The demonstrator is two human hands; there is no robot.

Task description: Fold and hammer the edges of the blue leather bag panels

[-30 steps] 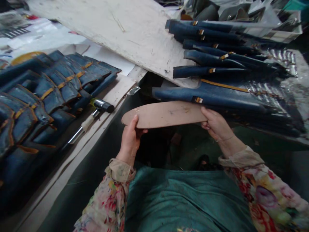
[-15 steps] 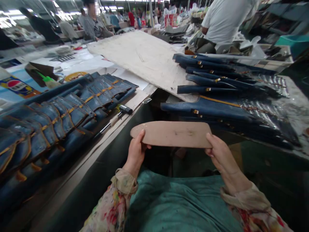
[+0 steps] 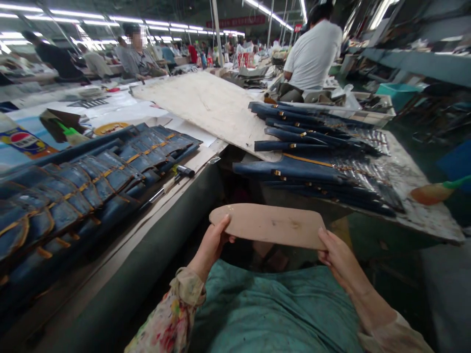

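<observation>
My left hand [image 3: 215, 241] and right hand [image 3: 336, 252] pinch the ends of a long, flat brown board [image 3: 270, 225], up near me. Shiny blue pieces with tan strips [image 3: 114, 172], left, and long dark blue pieces [image 3: 309, 174], right, look laid out already, but my board is not put down yet.

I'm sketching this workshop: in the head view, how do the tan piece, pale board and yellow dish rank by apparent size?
1. Pale board
2. Tan piece, nearer the camera
3. Yellow dish
</observation>
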